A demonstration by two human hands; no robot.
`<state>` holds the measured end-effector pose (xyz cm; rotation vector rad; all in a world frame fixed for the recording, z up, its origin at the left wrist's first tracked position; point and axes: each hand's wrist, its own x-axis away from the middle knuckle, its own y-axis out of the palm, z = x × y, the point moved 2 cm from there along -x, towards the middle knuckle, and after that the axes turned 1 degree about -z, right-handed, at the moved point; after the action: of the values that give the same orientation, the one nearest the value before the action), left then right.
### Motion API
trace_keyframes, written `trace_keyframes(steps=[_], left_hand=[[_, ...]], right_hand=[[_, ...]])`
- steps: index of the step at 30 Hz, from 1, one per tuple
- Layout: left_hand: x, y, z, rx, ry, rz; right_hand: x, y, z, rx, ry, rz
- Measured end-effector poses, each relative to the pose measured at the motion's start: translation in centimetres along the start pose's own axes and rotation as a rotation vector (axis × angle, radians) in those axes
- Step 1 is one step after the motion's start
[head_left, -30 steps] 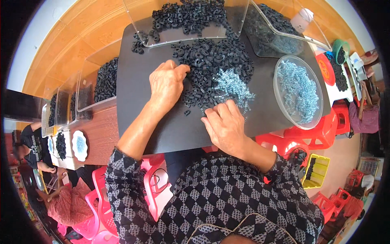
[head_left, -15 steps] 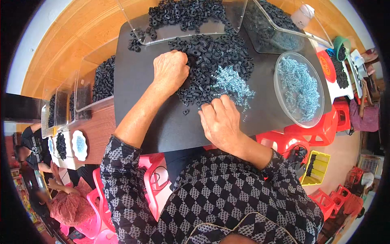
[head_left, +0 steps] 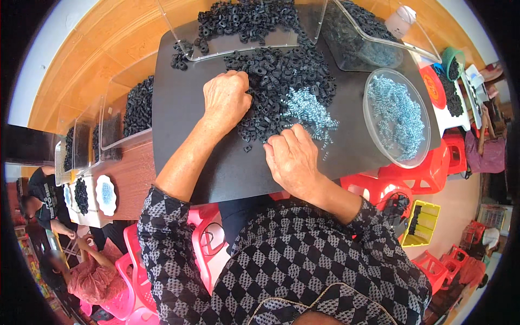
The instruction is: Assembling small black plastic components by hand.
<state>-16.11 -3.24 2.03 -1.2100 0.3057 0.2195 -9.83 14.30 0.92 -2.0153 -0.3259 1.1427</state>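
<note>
black plastic parts, chunky and matte, touch shiny coiled springs.

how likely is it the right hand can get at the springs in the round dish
Probably yes: mostly bare tabletop separates the right hand from the round dish, and the springs look uncovered.

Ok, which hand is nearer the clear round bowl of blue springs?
Right. In the picture, the right hand is below and left of the bowl; the left hand is farther left, at the left edge of the black pile.
</note>
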Motion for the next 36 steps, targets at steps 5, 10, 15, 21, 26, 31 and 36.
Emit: trace_keyframes(steps=[5,10,15,21,26,31,36], left_hand=[[0.0,0.2,0.1,0.049,0.073,0.027],[1.3,-1.9,0.5,0.308,-0.043,0.062],[5.0,-3.3,0.3,0.909,-0.272,0.102],[10.1,-3.5,1.0,1.569,-0.721,0.039],[12.0,-2.6,2.3,1.737,-0.732,0.055],[12.4,-2.6,3.9,1.746,-0.696,0.116],[12.9,-2.2,4.3,1.661,-0.674,0.179]], right_hand=[[-0.2,-0.3,0.1,-0.015,0.003,0.009],[0.0,-0.2,0.2,-0.078,0.002,0.051],[0.0,-0.6,0.4,-0.18,-0.014,0.07],[-0.9,-1.8,-0.1,-0.327,0.042,0.063],[-1.7,-2.6,-1.4,-0.383,0.024,0.091],[-1.5,-2.2,-1.5,-0.392,0.001,0.075],[-1.4,-2.4,-1.6,-0.378,0.02,0.097]])
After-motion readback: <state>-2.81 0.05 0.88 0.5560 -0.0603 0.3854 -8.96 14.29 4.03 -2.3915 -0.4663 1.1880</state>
